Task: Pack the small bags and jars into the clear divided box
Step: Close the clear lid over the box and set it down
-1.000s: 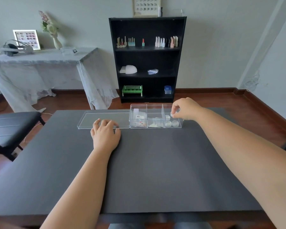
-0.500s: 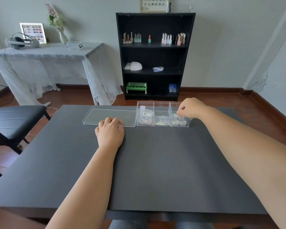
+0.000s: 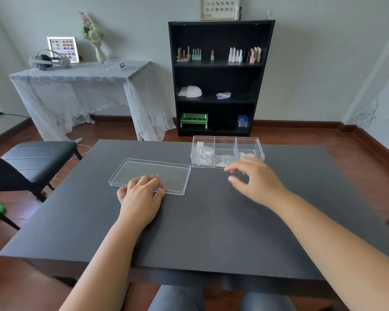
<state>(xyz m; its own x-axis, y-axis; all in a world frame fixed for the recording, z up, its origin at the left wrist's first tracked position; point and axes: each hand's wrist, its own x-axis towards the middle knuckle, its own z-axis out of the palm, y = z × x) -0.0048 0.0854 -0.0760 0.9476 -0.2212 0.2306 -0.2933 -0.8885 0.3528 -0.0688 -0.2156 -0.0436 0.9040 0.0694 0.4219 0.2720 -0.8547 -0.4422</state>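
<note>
right hand [image 3: 256, 178] hovers spread and empty before the clear divided box [image 3: 227, 151]; a careless reach could knock it.

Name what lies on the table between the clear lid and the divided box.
Nothing: in the head view only a narrow strip of bare dark table separates the lid from the divided box.
</note>
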